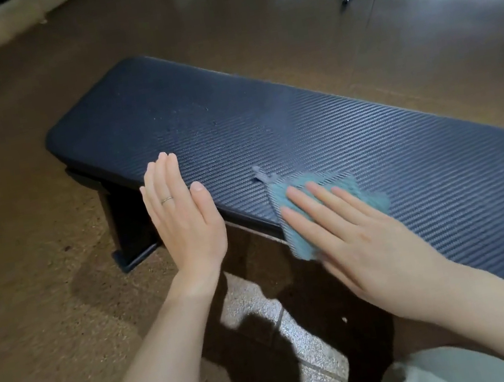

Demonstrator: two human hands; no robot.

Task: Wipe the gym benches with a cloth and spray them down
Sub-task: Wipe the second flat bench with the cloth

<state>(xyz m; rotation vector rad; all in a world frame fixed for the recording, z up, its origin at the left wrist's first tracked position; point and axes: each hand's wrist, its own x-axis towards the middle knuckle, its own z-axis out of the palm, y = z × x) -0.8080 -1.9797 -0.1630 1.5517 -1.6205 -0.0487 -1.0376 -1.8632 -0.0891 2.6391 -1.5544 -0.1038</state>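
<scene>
The padded gym bench (315, 121) runs from the upper left to the right edge of the frame. The right hand (355, 234) presses a teal cloth (300, 232) flat on its near edge, fingers straight. The left hand (182, 215), a ring (166, 199) on one finger, is flat and empty at the bench's near edge, left of centre.

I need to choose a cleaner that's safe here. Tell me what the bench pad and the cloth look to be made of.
Bench pad: probably vinyl or faux leather in dark blue-black, with a woven, carbon-fibre-style diagonal pattern and a low sheen; small droplets sit on its surface.
Cloth: likely microfibre or terry, teal, with a fuzzy, matte, ribbed nap and a small hanging loop. It is blurred, so the weave is uncertain. The right hand presses it flat.
</scene>
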